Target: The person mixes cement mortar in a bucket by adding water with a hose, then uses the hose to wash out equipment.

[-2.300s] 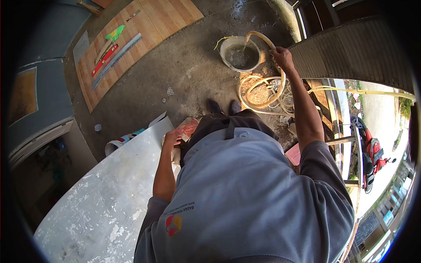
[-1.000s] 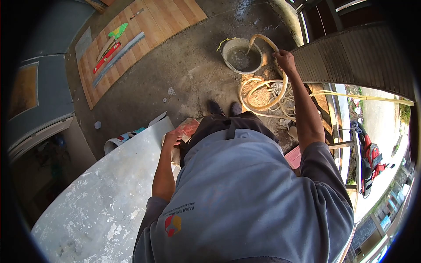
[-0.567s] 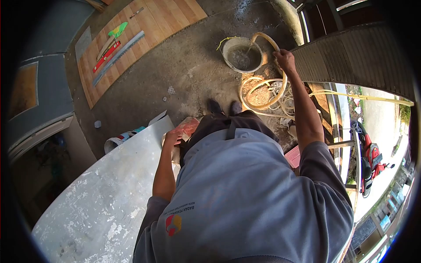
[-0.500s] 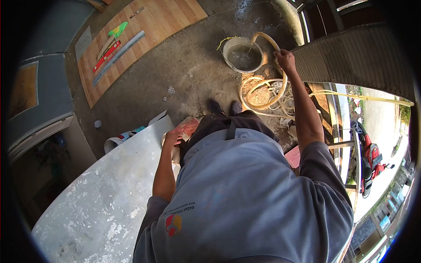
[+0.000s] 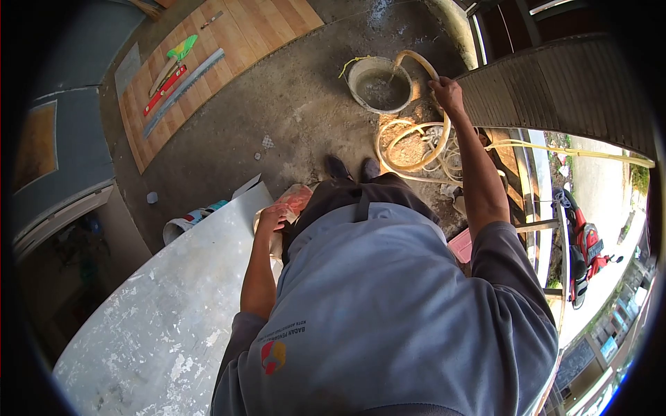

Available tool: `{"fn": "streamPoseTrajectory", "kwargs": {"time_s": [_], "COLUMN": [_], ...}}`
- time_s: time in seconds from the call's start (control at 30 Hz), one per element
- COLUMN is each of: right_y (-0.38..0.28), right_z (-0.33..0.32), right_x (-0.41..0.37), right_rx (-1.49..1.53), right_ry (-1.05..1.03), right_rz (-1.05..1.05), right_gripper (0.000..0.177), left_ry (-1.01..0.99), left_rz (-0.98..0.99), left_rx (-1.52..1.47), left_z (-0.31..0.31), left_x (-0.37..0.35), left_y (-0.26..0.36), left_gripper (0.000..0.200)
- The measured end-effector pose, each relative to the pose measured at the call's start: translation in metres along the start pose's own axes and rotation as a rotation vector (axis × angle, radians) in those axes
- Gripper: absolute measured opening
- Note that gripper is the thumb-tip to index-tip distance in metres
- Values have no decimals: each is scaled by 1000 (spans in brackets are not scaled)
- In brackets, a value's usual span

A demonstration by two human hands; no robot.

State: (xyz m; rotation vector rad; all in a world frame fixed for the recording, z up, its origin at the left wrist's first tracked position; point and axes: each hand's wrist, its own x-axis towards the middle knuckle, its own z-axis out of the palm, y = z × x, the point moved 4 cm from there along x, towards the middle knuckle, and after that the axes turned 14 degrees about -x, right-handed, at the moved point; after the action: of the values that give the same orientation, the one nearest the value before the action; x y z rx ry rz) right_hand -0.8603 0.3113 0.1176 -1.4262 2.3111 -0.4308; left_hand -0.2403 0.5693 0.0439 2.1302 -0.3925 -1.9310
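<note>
My right hand (image 5: 447, 93) is closed round a pale yellow hose (image 5: 414, 59), whose end points down into a round bucket (image 5: 359, 95). Water (image 5: 380, 84) runs from the hose into the bucket and ripples. More of the hose lies in loops on the ground just below the bucket. My left hand (image 5: 272, 216) is low by my left side, at the edge of a worn grey-white tabletop (image 5: 159, 315). It touches or rests beside a reddish, clear plastic bag (image 5: 296, 199); whether its fingers grip anything is unclear.
A wood-patterned sheet (image 5: 257, 35) at the upper left bears a red level (image 5: 165, 90), a grey metal bar (image 5: 184, 91) and a green brush (image 5: 182, 47). A white bucket (image 5: 173, 230) stands beside the table. A corrugated panel (image 5: 555, 90) and a red motorcycle (image 5: 586, 243) are at the right.
The view has shifted slightly, so the floor things sit a little further left. My right hand still holds the hose over the bucket, and water keeps running.
</note>
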Motion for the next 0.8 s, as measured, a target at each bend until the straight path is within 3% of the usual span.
{"fn": "streamPoseTrajectory", "kwargs": {"time_s": [0.63,0.8], "right_y": [5,0], "right_z": [5,5], "right_x": [-11,-24], "right_rx": [-46,-23], "right_ry": [-2,54], "right_rz": [-11,0], "right_gripper": [31,31], "left_ry": [-1,-41], "left_rz": [-4,-10], "left_rx": [6,106], "left_z": [-23,-28], "left_x": [24,38], "left_y": [0,27], "left_gripper": [29,32]}}
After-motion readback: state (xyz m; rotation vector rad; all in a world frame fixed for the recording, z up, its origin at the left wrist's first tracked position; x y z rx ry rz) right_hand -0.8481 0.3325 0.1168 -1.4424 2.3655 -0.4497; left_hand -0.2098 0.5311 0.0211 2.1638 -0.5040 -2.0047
